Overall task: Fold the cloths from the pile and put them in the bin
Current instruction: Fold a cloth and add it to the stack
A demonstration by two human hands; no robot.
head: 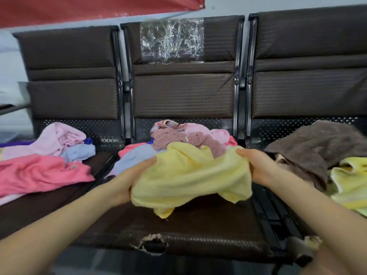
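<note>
head view: both hands, left hand [137, 173] and right hand [256, 165], pinch the yellow cloth [190, 175] bunched at opposite sides; soft, light and floppy, best held by its corners.

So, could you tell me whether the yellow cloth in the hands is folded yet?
Not folded. The yellow cloth hangs bunched and wrinkled between the left hand and right hand, with no flat layers or straight edges.

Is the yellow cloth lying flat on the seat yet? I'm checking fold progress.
No: both hands, left and right, hold the yellow cloth bunched up above the seat.
</note>
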